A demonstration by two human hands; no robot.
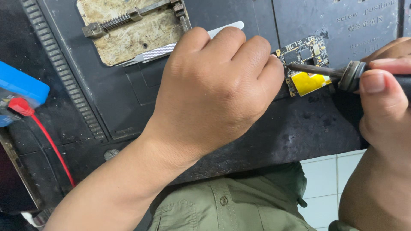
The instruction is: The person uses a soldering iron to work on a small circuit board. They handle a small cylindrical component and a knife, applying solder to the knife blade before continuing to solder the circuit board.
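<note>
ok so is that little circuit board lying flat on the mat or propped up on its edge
Lying flat. The circuit board rests face up on the dark mat, its chips and yellow patch showing from above, the soldering iron tip touching it.

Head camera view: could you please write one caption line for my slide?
Left hand holds tweezers at a small circuit board while the right hand applies a soldering iron.

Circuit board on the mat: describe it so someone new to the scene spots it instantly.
Start at the black work mat and go to its upper right, between the left hand and right hand. There lies the small circuit board. It alone has a bright yellow patch, and the soldering iron tip rests on it.
</note>
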